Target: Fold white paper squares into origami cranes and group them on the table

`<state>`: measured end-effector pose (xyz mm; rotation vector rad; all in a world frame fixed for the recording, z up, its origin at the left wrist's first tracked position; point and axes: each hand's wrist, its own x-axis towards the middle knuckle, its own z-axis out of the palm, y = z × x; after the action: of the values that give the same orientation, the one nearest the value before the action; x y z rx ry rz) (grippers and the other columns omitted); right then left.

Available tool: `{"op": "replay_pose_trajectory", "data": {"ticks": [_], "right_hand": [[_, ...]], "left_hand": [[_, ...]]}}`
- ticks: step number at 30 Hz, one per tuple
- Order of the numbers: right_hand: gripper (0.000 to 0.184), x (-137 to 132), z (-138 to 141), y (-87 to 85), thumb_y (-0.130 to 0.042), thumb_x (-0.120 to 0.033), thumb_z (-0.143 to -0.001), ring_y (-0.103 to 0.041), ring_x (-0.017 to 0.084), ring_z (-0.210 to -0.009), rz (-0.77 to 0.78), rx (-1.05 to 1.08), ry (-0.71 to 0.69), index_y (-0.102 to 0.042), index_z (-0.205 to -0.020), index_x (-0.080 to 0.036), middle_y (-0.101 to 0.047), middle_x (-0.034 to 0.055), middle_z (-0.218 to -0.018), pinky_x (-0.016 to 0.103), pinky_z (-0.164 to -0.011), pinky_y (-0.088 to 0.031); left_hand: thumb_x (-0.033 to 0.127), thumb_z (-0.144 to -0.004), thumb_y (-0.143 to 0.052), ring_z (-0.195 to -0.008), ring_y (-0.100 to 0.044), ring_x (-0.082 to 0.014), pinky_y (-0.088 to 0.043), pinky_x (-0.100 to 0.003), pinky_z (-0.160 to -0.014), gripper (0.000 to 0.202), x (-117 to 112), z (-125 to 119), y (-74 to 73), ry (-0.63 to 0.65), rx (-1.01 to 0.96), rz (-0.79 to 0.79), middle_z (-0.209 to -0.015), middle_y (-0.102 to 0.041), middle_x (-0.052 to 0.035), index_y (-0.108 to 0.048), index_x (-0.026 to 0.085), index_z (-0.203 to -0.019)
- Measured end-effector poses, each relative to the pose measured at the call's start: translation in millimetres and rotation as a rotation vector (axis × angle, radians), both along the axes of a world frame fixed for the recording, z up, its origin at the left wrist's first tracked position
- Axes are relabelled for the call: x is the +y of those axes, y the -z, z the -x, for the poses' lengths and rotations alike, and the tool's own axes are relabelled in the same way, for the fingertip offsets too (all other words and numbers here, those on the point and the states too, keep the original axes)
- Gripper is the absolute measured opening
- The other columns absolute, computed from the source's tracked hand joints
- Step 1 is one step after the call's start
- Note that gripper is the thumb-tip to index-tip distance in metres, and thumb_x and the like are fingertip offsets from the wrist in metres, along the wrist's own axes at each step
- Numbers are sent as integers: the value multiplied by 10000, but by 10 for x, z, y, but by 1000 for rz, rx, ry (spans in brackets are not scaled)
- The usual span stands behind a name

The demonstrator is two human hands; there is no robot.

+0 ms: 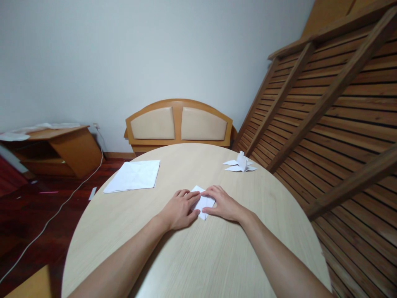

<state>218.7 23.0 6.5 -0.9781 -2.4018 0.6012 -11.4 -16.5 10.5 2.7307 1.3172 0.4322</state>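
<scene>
A small folded piece of white paper (203,203) lies on the round light-wood table (192,256) in front of me. My left hand (181,209) rests on its left side, fingers curled and pressing down on the paper. My right hand (223,204) covers its right side, fingers stretched flat over the fold. Both hands touch the paper and hide part of it.
A stack of white paper sheets (133,176) lies at the table's far left. A finished white paper figure (241,163) stands at the far right. A wooden headboard (178,124) leans behind the table, a slatted bed frame (335,107) at the right, a low cabinet (58,149) at the left.
</scene>
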Motion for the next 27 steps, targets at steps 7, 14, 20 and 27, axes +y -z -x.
{"op": "replay_pose_trajectory", "data": {"ticks": [7,14,20,27], "right_hand": [[823,-14,7,-3,-860,-483,-645,-441,269,-1241,61,-29,-23,-526,-1362,-254,-516,84,-1303,428,-1098,-357],[829,-22,-7,-5,-805,-549,-696,-440,291,-1275,58,-23,-29,-490,-1406,-259,-514,102,-1356,469,-1101,-354],[420,58,-28,48,-734,-345,-827,-545,245,-1155,-44,80,33,-632,-1217,-226,-641,82,-1191,414,-1025,-426],[211,160,55,148,-707,-266,-851,-595,221,-1027,-62,147,145,-698,-1054,-208,-692,62,-1039,366,-932,-459]], "left_hand": [[389,-922,-496,-1208,-493,-326,-373,-505,-1065,486,-10,-19,-3,-13,20,-24,-1435,-536,-86,-522,196,-1367],[364,-921,-513,-1214,-487,-320,-385,-507,-1064,476,-17,-26,2,-10,-11,-25,-1417,-541,-107,-527,179,-1359],[375,-934,-505,-1237,-485,-315,-391,-503,-1064,482,10,-7,33,22,-41,-12,-1430,-524,-124,-517,182,-1376],[371,-916,-529,-1223,-497,-318,-389,-513,-1061,500,36,2,58,38,-76,-2,-1420,-540,-125,-524,178,-1377]]}}
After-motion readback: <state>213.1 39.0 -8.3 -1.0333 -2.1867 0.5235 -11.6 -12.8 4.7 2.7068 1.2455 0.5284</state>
